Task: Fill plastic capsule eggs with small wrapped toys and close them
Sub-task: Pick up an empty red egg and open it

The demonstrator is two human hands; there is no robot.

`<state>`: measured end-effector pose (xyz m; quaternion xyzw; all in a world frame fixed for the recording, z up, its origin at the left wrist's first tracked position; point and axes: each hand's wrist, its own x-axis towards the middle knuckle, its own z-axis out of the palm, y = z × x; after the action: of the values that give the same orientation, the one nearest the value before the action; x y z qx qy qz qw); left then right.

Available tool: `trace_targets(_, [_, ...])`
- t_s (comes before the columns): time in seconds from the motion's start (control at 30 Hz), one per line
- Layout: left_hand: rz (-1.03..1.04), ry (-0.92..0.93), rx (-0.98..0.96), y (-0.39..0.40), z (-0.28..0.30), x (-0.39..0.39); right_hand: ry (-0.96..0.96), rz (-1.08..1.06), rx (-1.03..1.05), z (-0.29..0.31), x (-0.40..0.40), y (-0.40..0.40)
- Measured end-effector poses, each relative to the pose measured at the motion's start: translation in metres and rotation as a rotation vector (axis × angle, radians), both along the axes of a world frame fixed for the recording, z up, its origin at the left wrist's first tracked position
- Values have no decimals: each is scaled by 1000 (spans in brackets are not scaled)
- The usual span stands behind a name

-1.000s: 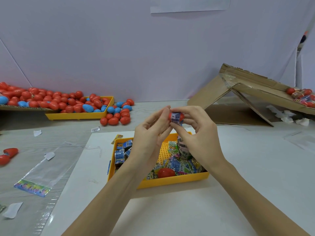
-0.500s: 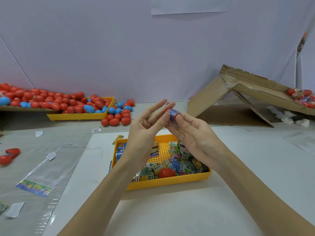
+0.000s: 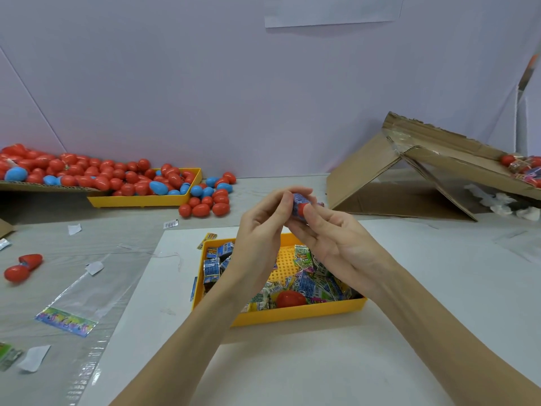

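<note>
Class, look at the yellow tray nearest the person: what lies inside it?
Inside the yellow tray: many small wrapped toys and one red capsule egg. Part of its pegged floor shows. Both forearms cover some of the contents.

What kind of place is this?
Probably a small hand-packing workstation, not a home: heaps of red and blue capsule eggs, a yellow tray of wrapped toys, and a torn cardboard box on a table.

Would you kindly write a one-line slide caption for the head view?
Both hands, left hand and right hand, press a wrapped toy into a red capsule half above the yellow tray.
</note>
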<state>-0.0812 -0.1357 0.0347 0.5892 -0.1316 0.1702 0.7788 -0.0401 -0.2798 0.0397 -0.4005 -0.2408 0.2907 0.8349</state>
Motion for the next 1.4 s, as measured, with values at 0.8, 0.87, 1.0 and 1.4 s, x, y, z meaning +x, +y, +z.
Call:
trace_targets(0.8, [58, -124, 451, 26, 9, -4, 182, 162, -35, 8, -2, -11])
trace_targets(0.87, [74, -123, 440, 24, 10, -5, 186, 152, -45, 8, 0, -12])
trace_targets(1.0, [146, -169, 490, 21, 10, -4, 189, 121, -72, 7, 2, -11])
trace_targets(1.4, [328, -328, 629, 27, 7, 0, 168, 94, -147, 10, 0, -7])
